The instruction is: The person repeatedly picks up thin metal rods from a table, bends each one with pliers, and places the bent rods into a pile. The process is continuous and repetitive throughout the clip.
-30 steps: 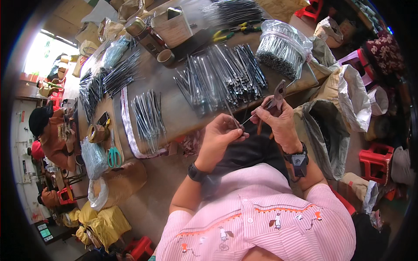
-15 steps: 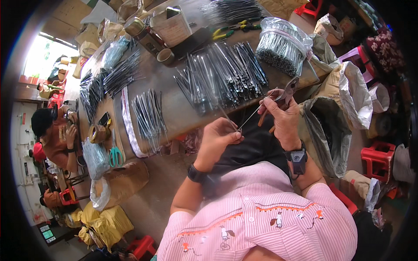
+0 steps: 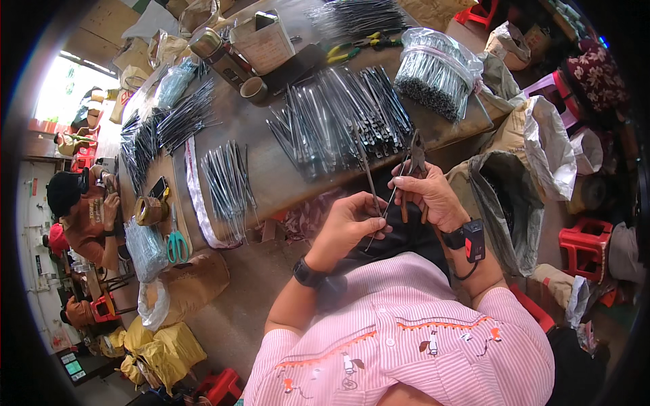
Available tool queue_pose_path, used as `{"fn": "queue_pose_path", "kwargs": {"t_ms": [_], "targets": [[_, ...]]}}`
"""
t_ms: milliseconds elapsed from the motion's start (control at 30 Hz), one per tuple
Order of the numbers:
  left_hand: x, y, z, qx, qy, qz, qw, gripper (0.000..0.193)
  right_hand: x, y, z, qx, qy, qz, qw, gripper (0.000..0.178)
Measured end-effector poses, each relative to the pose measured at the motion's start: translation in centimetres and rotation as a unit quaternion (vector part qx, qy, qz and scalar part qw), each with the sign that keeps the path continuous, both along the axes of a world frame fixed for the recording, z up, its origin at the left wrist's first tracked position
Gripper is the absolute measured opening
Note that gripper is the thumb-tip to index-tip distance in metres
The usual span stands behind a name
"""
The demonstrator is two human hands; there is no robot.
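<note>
Your right hand (image 3: 433, 196) shifted left, grip wrapped round brown-handled grey metal pliers (image 3: 418, 164). Your left hand (image 3: 352, 220) pinches a slim grey metal strip (image 3: 367, 168), grip closed, near the brown worktop (image 3: 252, 125).

1. The slim grey metal rod (image 3: 368, 172) pinched in my left hand (image 3: 352, 220) looks smooth, with a dull sheen.
2. The reddish-brown-handled pliers (image 3: 418, 164) in my right hand (image 3: 433, 193) have dark, matt metal jaws.
3. Between eleven and twelve o'clock, flat dark strips (image 3: 365, 115) are glossy metal on a smooth, faintly shiny brown tabletop (image 3: 271, 176).
4. One o'clock: a clear bag (image 3: 467, 64), crinkled shiny plastic.
5. Three o'clock: a red stool (image 3: 586, 247), glossy plastic.
6. Eight o'clock: yellow sacks (image 3: 162, 355), crumpled plastic.
7. My pink-and-white striped shirt (image 3: 406, 277) is matt cloth.
</note>
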State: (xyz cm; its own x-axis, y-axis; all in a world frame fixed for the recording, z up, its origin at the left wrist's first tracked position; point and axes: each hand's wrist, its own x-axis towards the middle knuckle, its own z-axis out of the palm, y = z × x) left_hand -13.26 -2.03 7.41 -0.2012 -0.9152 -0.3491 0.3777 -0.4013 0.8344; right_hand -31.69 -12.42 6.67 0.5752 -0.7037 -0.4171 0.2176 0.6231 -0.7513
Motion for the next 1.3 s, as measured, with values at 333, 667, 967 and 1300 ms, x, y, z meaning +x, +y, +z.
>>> {"fn": "queue_pose_path", "kwargs": {"t_ms": [333, 667, 967, 1300], "targets": [[-0.8, -0.4, 0.0, 0.059, 0.145, 0.06, 0.986, 0.023, 0.8, 0.5, -0.3, -0.053, 0.018, 0.0, 0.998, 0.018], [-0.6, -0.8, -2.3, 0.045, 0.12, 0.115, 0.985, 0.014, 1.1, 1.8, -0.1, -0.125, 0.048, 0.019, 0.991, 0.017], [-0.6, -0.7, -1.6, -0.006, -0.019, 0.158, 0.987, 0.016, -1.9, 1.4, -2.1, 0.243, -0.237, -0.044, 0.94, 0.031], [-0.7, -1.1, -0.9, -0.193, -0.274, 0.16, 0.929, 0.018, -3.1, 3.0, -2.7, -0.26, 0.176, 0.193, 0.93, 0.07]]}}
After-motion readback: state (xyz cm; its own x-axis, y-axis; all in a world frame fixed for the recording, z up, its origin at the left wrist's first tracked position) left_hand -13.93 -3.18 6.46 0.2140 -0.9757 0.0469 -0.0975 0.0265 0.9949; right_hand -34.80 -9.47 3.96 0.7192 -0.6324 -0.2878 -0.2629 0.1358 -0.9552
